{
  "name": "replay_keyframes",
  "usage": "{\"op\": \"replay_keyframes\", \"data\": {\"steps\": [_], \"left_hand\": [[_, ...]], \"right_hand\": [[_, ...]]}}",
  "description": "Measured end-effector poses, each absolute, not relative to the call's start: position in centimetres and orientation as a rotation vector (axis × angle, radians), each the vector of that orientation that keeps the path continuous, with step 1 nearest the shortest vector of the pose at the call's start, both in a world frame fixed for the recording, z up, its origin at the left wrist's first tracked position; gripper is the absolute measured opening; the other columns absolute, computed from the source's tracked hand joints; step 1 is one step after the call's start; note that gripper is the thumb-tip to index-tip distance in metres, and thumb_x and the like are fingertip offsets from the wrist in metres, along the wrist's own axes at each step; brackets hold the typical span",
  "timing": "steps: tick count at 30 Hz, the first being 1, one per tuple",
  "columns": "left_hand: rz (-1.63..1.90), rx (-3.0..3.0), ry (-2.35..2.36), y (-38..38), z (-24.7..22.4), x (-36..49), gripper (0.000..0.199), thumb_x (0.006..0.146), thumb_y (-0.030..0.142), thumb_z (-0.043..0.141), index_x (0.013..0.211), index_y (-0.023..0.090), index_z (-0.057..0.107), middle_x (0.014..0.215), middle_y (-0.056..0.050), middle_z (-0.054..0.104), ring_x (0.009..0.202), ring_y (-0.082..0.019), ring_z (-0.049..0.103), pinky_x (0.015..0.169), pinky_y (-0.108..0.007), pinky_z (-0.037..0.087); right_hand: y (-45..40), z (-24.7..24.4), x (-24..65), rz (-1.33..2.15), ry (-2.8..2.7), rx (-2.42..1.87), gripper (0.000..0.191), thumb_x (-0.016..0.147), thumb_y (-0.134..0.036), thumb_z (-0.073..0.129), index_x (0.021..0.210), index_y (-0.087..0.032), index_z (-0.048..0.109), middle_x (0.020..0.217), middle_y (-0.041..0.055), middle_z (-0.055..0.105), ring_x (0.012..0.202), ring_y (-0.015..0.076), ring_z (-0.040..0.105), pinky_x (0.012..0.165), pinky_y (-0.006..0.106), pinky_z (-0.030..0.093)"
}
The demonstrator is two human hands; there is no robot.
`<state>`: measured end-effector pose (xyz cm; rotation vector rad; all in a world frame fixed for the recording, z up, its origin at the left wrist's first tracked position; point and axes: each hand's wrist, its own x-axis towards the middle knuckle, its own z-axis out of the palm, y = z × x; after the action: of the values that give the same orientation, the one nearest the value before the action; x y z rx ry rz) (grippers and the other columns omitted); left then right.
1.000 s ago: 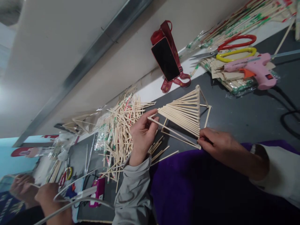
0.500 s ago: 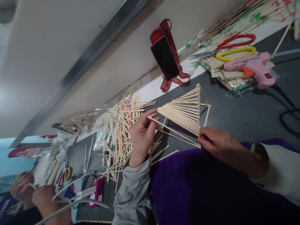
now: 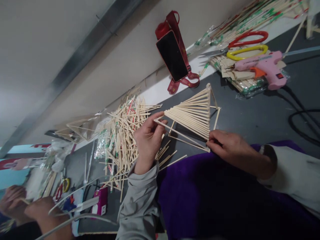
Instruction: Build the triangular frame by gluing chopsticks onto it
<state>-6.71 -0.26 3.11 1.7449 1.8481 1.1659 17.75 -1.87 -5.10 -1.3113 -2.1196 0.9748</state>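
Observation:
Between my two hands is a frame of wooden sticks (image 3: 191,116), with a fan of many sticks fixed side by side across one face. My left hand (image 3: 149,135) pinches its left corner, where the fan narrows. At the near right corner, the fingers and thumb of my right hand (image 3: 222,141) are closed on the frame beside the lowest fan stick. Whether a loose stick is also in those fingers, I cannot tell. A heap of loose sticks (image 3: 125,136) lies just left of my left hand, and several more sticks (image 3: 168,156) lie below it.
A pink glue gun (image 3: 266,68) and scissors with red and yellow handles (image 3: 246,48) lie on bagged sticks at the right. A phone (image 3: 172,56) leans on a red bottle at the back. At the lower left, a co-worker's hands (image 3: 37,208) are near a purple power strip (image 3: 101,201).
The whole view has shifted slightly, so everything appears a little further left and up. Both hands keep their grip on the stick frame.

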Motion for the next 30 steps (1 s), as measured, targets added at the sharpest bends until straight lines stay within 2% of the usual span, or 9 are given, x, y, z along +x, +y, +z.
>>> {"op": "replay_keyframes", "data": {"steps": [9,16,22,30], "left_hand": [[1.215,1.720,1.833,-0.1,2.9,-6.4,0.029,0.081,0.028,0.072,0.109,0.025,0.073,0.072,0.004,0.071,0.055,-0.008,0.063,0.056,-0.019,0.052],[1.206,1.717,1.851,0.0,3.0,-6.2,0.030,0.081,0.028,0.070,0.110,0.023,0.072,0.077,0.002,0.073,0.056,-0.008,0.064,0.056,-0.020,0.054],[1.204,1.725,1.836,0.1,2.8,-6.3,0.029,0.080,0.026,0.070,0.109,0.024,0.072,0.068,0.005,0.069,0.052,-0.008,0.062,0.053,-0.020,0.052],[1.198,1.742,1.811,0.0,2.7,-6.5,0.029,0.082,0.026,0.070,0.111,0.024,0.071,0.069,0.005,0.069,0.054,-0.008,0.062,0.054,-0.020,0.051]], "right_hand": [[-1.3,-4.4,18.0,1.023,-2.104,-1.291,0.009,0.088,-0.022,0.050,0.080,-0.020,0.055,0.077,0.0023,0.063,0.071,0.0151,0.055,0.068,0.028,0.037],[-1.1,-3.0,18.2,1.212,-1.961,-1.319,0.010,0.081,-0.026,0.060,0.074,-0.019,0.057,0.069,-0.0014,0.060,0.060,0.0108,0.051,0.059,0.024,0.036],[-0.8,-2.9,18.5,1.270,-1.991,-1.235,0.026,0.094,-0.034,0.048,0.075,-0.019,0.058,0.071,0.0001,0.061,0.067,0.0126,0.055,0.064,0.025,0.037],[-0.7,-3.5,18.4,1.212,-2.057,-1.214,0.029,0.096,-0.033,0.046,0.071,-0.020,0.055,0.068,-0.0004,0.059,0.064,0.0131,0.055,0.064,0.025,0.036]]}}
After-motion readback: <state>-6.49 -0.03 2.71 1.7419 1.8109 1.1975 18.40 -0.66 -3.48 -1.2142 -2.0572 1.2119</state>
